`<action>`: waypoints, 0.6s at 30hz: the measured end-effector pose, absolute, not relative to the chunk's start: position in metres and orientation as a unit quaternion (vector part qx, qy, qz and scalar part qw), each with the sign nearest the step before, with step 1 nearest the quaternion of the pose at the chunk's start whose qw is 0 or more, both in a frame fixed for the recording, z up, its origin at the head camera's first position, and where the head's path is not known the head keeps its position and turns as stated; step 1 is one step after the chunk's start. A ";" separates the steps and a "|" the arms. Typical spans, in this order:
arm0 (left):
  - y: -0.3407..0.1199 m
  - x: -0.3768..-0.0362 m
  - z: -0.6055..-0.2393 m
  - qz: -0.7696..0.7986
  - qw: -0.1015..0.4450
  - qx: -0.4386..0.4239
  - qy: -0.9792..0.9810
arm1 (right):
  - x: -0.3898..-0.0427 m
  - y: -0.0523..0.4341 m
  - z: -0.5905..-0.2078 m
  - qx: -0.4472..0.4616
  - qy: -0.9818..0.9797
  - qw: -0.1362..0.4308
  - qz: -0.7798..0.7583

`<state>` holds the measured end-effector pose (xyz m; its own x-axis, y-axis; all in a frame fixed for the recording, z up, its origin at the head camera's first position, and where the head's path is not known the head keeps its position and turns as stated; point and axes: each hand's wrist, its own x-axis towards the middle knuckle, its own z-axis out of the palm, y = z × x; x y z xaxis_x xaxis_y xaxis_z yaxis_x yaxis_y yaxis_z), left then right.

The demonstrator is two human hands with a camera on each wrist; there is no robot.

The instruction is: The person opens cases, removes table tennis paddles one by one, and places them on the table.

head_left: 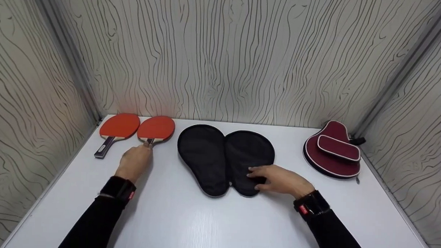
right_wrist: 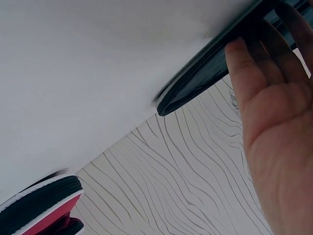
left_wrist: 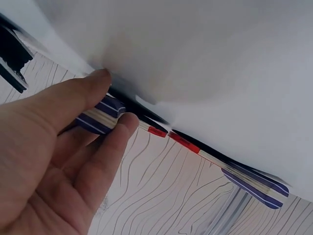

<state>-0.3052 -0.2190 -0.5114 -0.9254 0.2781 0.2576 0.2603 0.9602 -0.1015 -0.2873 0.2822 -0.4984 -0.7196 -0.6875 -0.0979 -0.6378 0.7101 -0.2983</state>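
Observation:
My left hand (head_left: 134, 163) pinches the handle of a red-faced table tennis paddle (head_left: 156, 127) lying at the back left. Up close in the left wrist view, thumb and fingers close round its purple-and-cream striped handle (left_wrist: 100, 117). A black paddle-shaped case (head_left: 205, 156) lies spread out in two halves at the middle of the table. Over its right half is my right hand (head_left: 281, 180), fingers loosely bent and fingertips right at the dark surface. The zipped edge (right_wrist: 195, 73) of that half shows beside the thumb in the right wrist view.
Left of the held paddle lies a second red paddle (head_left: 120, 125), handle toward the front. At the right stands a maroon paddle case (head_left: 327, 165) with white piping and a front pocket (head_left: 339, 148). Wood-patterned panels (head_left: 222, 58) enclose the white table (head_left: 187, 225).

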 end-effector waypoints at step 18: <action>-0.215 -0.307 -0.497 -0.081 0.070 -0.094 -0.990 | -0.288 0.283 -0.499 -0.373 0.915 0.093 -0.120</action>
<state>-0.3065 -0.2151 -0.4971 -0.9726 0.1745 0.1533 0.1971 0.9693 0.1468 -0.2877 0.2828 -0.4987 -0.7050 -0.7046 -0.0804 -0.6599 0.6933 -0.2895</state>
